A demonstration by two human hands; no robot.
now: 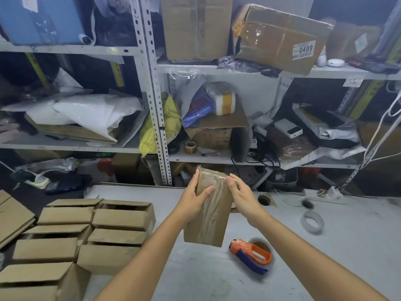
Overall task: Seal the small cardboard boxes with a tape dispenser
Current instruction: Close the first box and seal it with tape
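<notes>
Two bare forearms reach up from the bottom of the frame. The left hand (193,202) grips the box (210,218) at centre frame, thumb across its taped face and fingers along the left edge. The right hand (240,192) curls its fingers over the box's upper right edge. The box is lifted off the table (325,268) and tilted. The dispenser (251,255) lies on the table just below and right of it. Open boxes (86,231) crowd the lower left, and a tape ring (312,221) sits at right.
</notes>
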